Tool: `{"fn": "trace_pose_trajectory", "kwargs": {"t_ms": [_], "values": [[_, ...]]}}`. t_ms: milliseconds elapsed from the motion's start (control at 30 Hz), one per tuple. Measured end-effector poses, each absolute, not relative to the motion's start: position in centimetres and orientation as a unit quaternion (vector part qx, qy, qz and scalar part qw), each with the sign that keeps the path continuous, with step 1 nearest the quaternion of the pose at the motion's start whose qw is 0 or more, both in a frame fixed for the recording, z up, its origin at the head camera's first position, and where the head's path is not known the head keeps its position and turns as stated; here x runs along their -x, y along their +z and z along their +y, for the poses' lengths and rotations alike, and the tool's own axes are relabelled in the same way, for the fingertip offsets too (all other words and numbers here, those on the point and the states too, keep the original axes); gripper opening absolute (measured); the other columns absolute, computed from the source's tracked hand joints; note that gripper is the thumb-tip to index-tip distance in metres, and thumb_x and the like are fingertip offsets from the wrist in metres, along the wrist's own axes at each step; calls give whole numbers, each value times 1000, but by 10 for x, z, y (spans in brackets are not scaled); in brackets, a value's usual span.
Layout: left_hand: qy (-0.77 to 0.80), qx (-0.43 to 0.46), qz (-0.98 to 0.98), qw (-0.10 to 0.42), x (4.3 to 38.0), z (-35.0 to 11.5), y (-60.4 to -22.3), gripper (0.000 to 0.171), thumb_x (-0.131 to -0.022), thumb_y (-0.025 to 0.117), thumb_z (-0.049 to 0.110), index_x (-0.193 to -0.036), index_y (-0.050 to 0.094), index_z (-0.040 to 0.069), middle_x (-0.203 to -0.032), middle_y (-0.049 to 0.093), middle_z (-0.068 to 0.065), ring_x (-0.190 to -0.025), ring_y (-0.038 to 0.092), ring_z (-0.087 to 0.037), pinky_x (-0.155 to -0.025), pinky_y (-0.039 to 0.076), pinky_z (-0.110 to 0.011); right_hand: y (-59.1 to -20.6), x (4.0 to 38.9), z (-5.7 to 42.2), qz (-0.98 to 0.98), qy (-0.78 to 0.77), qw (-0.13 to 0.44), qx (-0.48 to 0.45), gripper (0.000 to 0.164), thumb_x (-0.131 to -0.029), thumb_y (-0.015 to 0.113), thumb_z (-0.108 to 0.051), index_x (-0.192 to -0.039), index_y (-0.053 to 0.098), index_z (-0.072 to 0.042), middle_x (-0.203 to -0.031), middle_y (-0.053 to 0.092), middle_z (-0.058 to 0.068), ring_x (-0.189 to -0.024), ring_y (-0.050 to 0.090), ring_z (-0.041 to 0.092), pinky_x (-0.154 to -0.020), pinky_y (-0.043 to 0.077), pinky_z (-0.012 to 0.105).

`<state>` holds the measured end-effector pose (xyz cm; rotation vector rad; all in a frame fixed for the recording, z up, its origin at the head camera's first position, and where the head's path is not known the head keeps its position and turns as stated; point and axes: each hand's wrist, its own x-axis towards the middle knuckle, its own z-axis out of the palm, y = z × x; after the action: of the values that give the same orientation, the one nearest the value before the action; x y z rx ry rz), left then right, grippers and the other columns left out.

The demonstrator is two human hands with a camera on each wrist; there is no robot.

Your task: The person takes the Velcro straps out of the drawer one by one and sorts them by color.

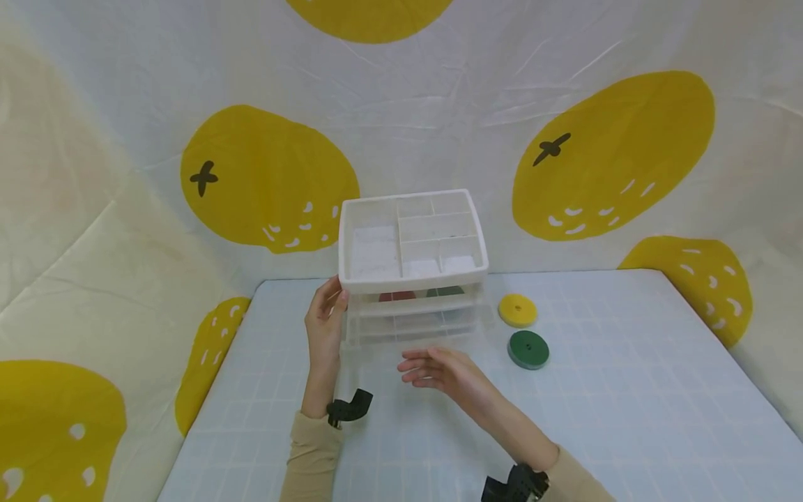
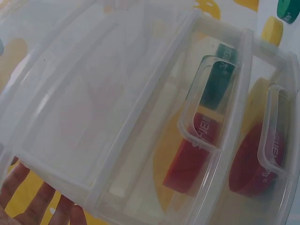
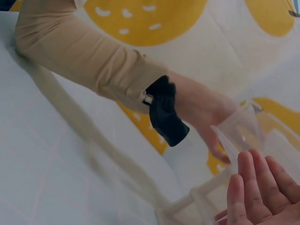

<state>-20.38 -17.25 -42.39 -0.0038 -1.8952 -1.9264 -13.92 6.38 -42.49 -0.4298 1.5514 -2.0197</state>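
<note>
A small drawer organizer (image 1: 414, 282) stands at the back middle of the table, with a white divided tray on top and clear drawers below. My left hand (image 1: 325, 324) rests its fingers against the organizer's left side, near the top tray. In the left wrist view, those fingers (image 2: 35, 201) lie along the clear wall. Red (image 2: 190, 161) and green (image 2: 218, 82) discs with raised lettering show through the drawer fronts. My right hand (image 1: 439, 369) hovers in front of the drawers, fingers extended and holding nothing.
Right of the organizer lie a yellow disc (image 1: 517, 310) and, nearer me, a green disc (image 1: 528, 350). A white cloth with yellow fruit prints (image 1: 270, 181) hangs behind the table (image 1: 627, 390) and at its sides.
</note>
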Motion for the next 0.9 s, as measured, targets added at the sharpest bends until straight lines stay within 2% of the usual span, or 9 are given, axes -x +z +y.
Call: {"fn": "trace_pose_trajectory", "kwargs": {"t_ms": [333,900], "values": [[-693,-9,-686,219,206,-172,-424,36,-93,63,23,-128,60,13,-121,61,2,-111,55,-15,-92,48,-18,-422,152,61,567,-766,256,163,53,-106,32,-31,-134,45,11,-118,68,2,-106,66,13,-95,51,29],[-699,-15,-683,213,205,-172,-423,36,-91,66,26,-125,62,16,-120,61,6,-112,55,-16,-91,49,-17,-418,174,53,581,-767,249,111,47,-105,33,-27,-132,49,8,-120,68,6,-105,66,13,-96,51,30]]}}
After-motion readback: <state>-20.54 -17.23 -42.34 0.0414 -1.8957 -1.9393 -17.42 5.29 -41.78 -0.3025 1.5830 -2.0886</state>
